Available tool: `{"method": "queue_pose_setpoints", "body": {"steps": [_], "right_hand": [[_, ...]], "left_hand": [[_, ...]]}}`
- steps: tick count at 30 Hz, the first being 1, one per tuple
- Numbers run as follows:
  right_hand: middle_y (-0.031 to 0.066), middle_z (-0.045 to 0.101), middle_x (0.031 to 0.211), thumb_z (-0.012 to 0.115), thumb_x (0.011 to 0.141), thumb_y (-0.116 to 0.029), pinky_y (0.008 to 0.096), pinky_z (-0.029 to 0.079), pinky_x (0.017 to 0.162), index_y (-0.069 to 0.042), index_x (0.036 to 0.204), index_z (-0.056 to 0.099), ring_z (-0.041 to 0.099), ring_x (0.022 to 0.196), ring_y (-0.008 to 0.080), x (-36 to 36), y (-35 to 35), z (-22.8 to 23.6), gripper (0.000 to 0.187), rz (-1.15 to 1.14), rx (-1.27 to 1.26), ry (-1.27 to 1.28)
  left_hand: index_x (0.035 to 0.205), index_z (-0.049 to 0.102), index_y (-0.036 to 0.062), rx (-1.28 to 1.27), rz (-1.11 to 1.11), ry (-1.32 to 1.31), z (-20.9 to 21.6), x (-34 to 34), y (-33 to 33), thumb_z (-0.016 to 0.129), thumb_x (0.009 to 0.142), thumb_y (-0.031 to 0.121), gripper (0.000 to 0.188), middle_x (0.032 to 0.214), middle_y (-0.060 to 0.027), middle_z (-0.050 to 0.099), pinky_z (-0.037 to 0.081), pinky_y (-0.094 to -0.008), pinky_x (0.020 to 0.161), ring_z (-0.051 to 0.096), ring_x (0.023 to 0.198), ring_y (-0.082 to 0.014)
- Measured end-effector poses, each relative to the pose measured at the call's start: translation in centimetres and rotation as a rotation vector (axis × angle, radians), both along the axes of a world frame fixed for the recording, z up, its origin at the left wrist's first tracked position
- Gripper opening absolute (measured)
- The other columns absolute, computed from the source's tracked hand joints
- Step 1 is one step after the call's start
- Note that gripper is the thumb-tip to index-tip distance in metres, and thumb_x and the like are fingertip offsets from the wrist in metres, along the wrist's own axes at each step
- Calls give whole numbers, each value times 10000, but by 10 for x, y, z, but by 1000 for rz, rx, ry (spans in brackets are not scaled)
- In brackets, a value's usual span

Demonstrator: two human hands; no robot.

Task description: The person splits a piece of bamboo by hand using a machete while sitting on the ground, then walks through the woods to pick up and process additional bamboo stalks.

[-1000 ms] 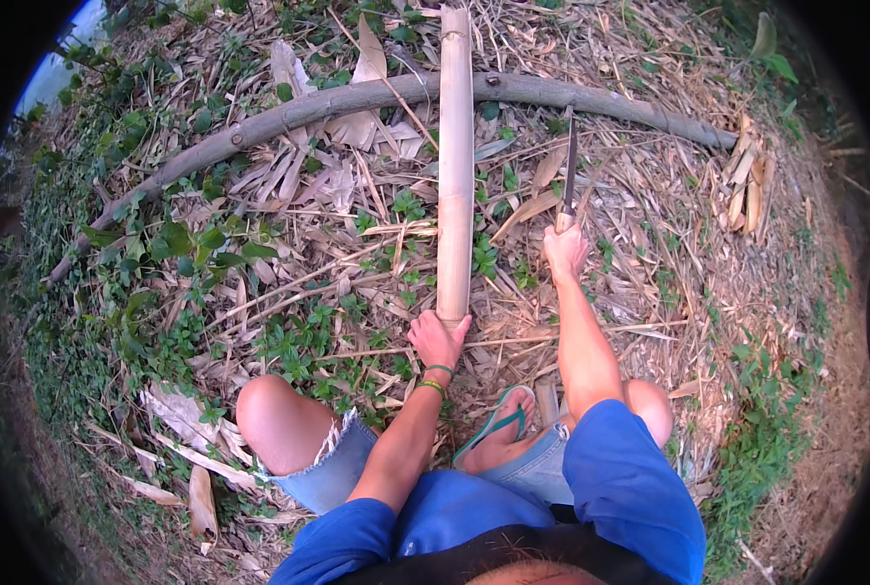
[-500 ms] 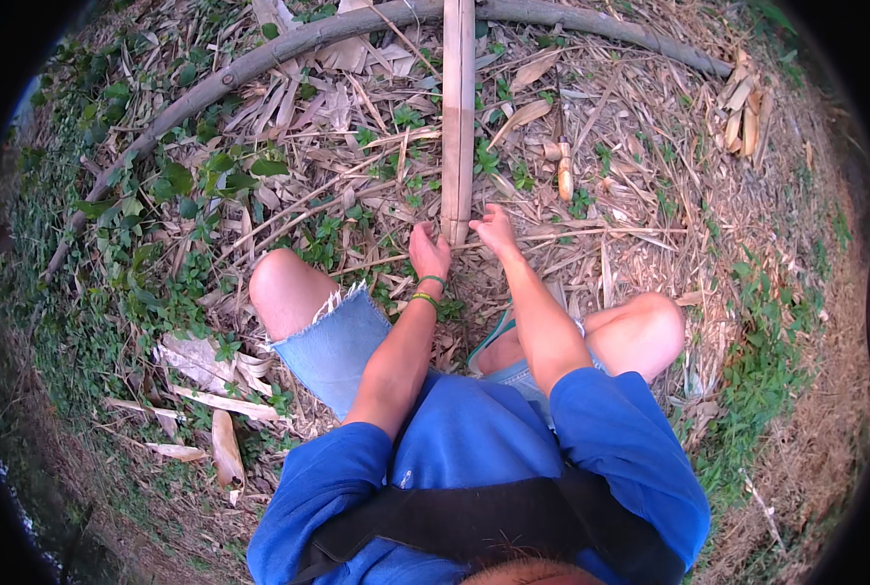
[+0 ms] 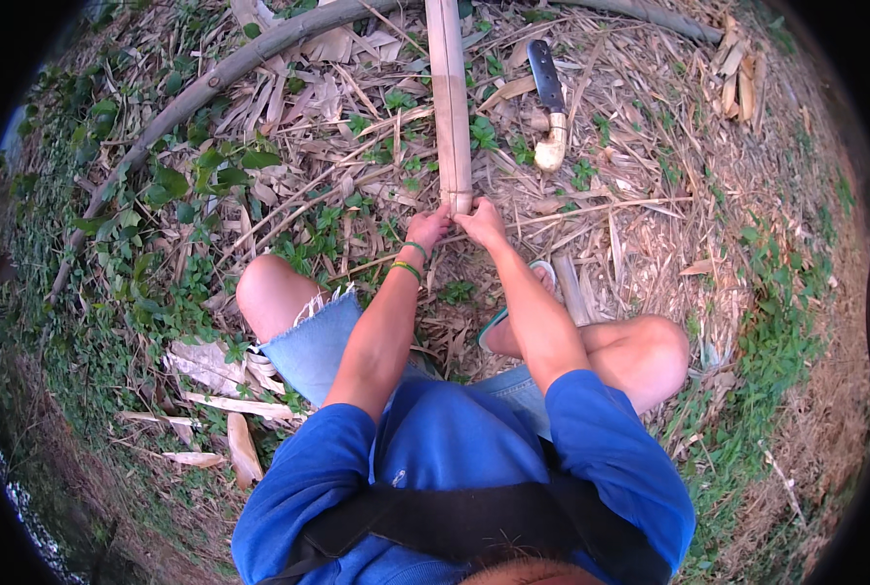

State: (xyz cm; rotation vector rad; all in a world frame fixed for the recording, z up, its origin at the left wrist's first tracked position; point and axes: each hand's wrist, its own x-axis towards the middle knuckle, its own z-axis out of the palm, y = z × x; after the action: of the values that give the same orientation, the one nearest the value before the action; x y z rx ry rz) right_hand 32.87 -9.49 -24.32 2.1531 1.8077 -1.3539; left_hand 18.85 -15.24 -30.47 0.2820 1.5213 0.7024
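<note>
A long split bamboo pole (image 3: 452, 117), pale with a darker far part, runs from the upper edge toward me. A crack line shows along its length. My left hand (image 3: 429, 229) pinches the left side of its near end, and a green and a yellow band circle that wrist. On the right side of the same end, my right hand (image 3: 481, 224) is closed with its fingertips against the bamboo. The fingertips partly hide the end. To the right of the pole lies a knife (image 3: 547, 88) with a dark blade and a pale, curved handle.
A bent grey branch (image 3: 211, 83) arcs across the far ground, passing near the pole's far part. Dry leaves and stalks cover the soil, with green plants (image 3: 162, 180) at left. Bamboo husks (image 3: 245, 448) lie beside my left leg. My bent knees flank my arms.
Both hands have come together onto the pole's near end, the right one moving in from beside it. The knife now shows its broad blade, where before mainly the handle was visible.
</note>
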Motion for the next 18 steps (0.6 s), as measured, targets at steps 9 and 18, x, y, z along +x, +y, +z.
{"method": "queue_pose_setpoints", "body": {"steps": [9, 18], "right_hand": [[302, 675, 945, 593, 901, -247, 511, 524, 826, 71, 1147, 574, 653, 914, 472, -24, -26, 68, 403, 88, 253, 72], [344, 639, 971, 488, 980, -216, 563, 487, 830, 88, 1195, 496, 616, 938, 515, -12, -39, 73, 373, 61, 400, 138]], "left_hand": [[1040, 652, 118, -60, 436, -555, 44, 10, 0, 652, 926, 462, 362, 833, 6, 684, 490, -281, 691, 619, 755, -148], [901, 607, 60, -116, 885, -479, 68, 9, 23, 709, 896, 146, 133, 696, -73, 619, 425, -281, 392, 551, 476, -174]]}}
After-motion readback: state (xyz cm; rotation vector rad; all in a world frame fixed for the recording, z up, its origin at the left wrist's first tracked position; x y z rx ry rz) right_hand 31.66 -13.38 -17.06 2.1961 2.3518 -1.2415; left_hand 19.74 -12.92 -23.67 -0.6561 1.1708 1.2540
